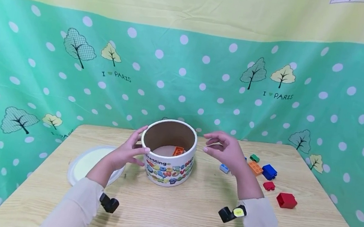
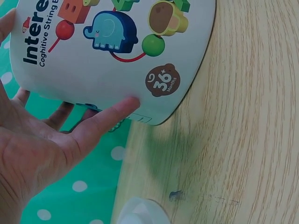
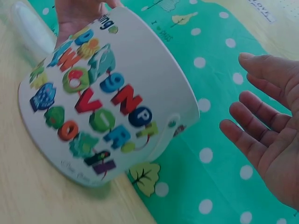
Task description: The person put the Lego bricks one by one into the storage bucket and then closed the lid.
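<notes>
Right grip (image 1: pixel 226 152): fingers apart and loosely bent, holding nothing; hovers just right of the tub, not touching it.
Left grip (image 1: pixel 125 154): fingers spread along the tub's left wall and rim, thumb at the near-left edge; touching, not clamped round it.
Tub (image 1: pixel 168 172): upright on the bench (image 1: pixel 170 206), mouth up, between the two grips.
Orange brick in tub (image 1: pixel 178 151): on the floor of the tub, towards the right wall.
Key relation: right grip stands between tub and loose bricks, the mouth to its left, the bricks to its right and near side; it is the nearer hand to them all.
Pale blue brick (image 1: pixel 224 168): closest to the right grip, partly hidden by it.
Orange brick (image 1: pixel 255 168): right of the wrist, long axis running far-left to near-right.
Green brick (image 1: pixel 254 158): just beyond the orange.
Blue brick (image 1: pixel 269 172): just right of the orange.
Small red brick (image 1: pixel 269 186): near side of the blue.
Big red brick (image 1: pixel 287 200): farthest right, on its side, hollow end left, studs right.
Lid (image 1: pixel 83 165): flat, left of the tub, partly behind the left arm.
</notes>
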Demonstrator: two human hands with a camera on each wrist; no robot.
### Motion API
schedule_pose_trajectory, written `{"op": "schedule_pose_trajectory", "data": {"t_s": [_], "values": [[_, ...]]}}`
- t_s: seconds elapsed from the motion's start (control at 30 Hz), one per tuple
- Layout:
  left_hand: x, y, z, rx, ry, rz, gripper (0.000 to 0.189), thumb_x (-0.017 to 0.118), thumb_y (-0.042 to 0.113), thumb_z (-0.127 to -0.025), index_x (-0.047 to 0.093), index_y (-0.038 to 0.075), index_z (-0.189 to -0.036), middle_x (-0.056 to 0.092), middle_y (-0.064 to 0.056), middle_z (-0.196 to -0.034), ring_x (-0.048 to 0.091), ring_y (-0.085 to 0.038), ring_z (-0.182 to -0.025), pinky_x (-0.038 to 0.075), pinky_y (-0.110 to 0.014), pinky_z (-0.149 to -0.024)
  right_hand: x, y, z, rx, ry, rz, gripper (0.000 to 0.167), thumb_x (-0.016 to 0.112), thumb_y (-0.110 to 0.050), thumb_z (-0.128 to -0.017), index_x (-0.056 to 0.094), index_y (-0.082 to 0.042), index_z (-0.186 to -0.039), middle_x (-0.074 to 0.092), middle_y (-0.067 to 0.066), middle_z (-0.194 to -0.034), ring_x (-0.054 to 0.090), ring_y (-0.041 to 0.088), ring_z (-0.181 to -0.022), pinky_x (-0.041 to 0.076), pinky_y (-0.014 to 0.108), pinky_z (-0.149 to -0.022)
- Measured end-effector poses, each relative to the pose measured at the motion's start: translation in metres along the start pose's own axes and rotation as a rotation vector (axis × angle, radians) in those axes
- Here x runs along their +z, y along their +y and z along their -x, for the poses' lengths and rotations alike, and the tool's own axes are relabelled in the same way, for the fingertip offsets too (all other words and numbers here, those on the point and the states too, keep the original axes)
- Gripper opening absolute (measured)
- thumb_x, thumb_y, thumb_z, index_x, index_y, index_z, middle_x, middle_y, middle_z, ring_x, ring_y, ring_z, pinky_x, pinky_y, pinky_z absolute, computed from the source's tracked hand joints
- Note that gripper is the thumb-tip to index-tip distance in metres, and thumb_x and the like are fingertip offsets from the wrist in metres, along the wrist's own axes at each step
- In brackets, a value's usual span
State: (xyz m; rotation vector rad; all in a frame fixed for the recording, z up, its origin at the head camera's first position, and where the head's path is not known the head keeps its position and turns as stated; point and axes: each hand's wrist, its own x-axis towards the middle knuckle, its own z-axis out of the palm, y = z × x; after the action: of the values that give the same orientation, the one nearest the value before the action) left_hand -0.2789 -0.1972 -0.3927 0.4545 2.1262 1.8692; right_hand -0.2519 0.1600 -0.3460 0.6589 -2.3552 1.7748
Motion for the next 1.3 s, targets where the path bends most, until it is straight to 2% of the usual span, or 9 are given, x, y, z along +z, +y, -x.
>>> {"op": "schedule_pose_trajectory", "data": {"t_s": [0.33, 0.43, 0.57, 0.83, 1.0, 1.13, 1.3], "values": [[0.0, 0.001, 0.0, 0.009, -0.009, 0.002, 0.09, 0.066, 0.023, -0.09, 0.005, 0.032, -0.156, 0.011, -0.022, -0.156, 0.024, -0.051, -0.136, 0.051, -0.062, -0.081, -0.025, 0.015, 0.034, -0.004, 0.049, 0.046, 0.038, 0.073, -0.008, -0.087, 0.063, -0.001, -0.123, 0.06, 0.014, -0.118, 0.06, 0.033, -0.106, 0.053, 0.023, -0.086], [0.0, 0.001, 0.0, 0.011, -0.01, 0.005, 0.09, 0.065, 0.022, -0.091, 0.005, 0.032, -0.156, 0.01, -0.023, -0.156, 0.024, -0.052, -0.136, 0.051, -0.063, -0.082, -0.034, 0.02, 0.04, 0.008, 0.046, 0.047, 0.04, 0.073, -0.008, -0.088, 0.06, 0.001, -0.125, 0.058, 0.016, -0.121, 0.062, 0.032, -0.105, 0.054, 0.024, -0.085], [-0.001, 0.0, -0.001, 0.008, -0.007, 0.005, 0.089, 0.065, 0.022, -0.091, 0.005, 0.032, -0.156, 0.01, -0.022, -0.156, 0.024, -0.051, -0.136, 0.05, -0.064, -0.082, -0.044, 0.027, 0.047, 0.01, 0.058, 0.071, 0.041, 0.073, -0.01, -0.088, 0.06, -0.001, -0.126, 0.057, 0.016, -0.123, 0.062, 0.024, -0.104, 0.053, 0.023, -0.086], [0.0, -0.001, -0.001, 0.001, -0.001, 0.006, 0.088, 0.064, 0.02, -0.091, 0.006, 0.033, -0.156, 0.011, -0.022, -0.156, 0.024, -0.051, -0.136, 0.051, -0.063, -0.082, -0.062, 0.035, 0.064, 0.024, 0.105, 0.127, 0.041, 0.073, -0.012, -0.088, 0.061, 0.0, -0.125, 0.056, 0.014, -0.122, 0.058, 0.026, -0.105, 0.051, 0.021, -0.09], [0.001, -0.001, 0.0, 0.001, -0.002, 0.008, 0.089, 0.065, 0.021, -0.09, 0.006, 0.033, -0.156, 0.011, -0.023, -0.156, 0.024, -0.051, -0.136, 0.051, -0.062, -0.081, -0.072, 0.04, 0.075, 0.042, 0.126, 0.184, 0.042, 0.073, -0.015, -0.089, 0.061, 0.0, -0.126, 0.057, 0.01, -0.119, 0.06, 0.02, -0.103, 0.05, 0.015, -0.087], [0.001, 0.0, 0.0, 0.003, -0.003, 0.013, 0.089, 0.065, 0.021, -0.09, 0.006, 0.032, -0.156, 0.011, -0.023, -0.156, 0.024, -0.052, -0.136, 0.051, -0.063, -0.081, -0.081, 0.041, 0.083, 0.057, 0.136, 0.213, 0.04, 0.072, -0.014, -0.089, 0.06, -0.001, -0.126, 0.057, 0.007, -0.117, 0.062, 0.014, -0.1, 0.051, 0.016, -0.084], [0.001, 0.0, 0.001, 0.011, -0.008, 0.012, 0.089, 0.065, 0.022, -0.09, 0.006, 0.032, -0.156, 0.01, -0.023, -0.156, 0.025, -0.052, -0.136, 0.052, -0.062, -0.081, -0.093, 0.04, 0.093, 0.094, 0.158, 0.261, 0.041, 0.071, -0.013, -0.09, 0.059, -0.001, -0.127, 0.057, 0.013, -0.117, 0.063, 0.01, -0.096, 0.054, 0.019, -0.078]]}}
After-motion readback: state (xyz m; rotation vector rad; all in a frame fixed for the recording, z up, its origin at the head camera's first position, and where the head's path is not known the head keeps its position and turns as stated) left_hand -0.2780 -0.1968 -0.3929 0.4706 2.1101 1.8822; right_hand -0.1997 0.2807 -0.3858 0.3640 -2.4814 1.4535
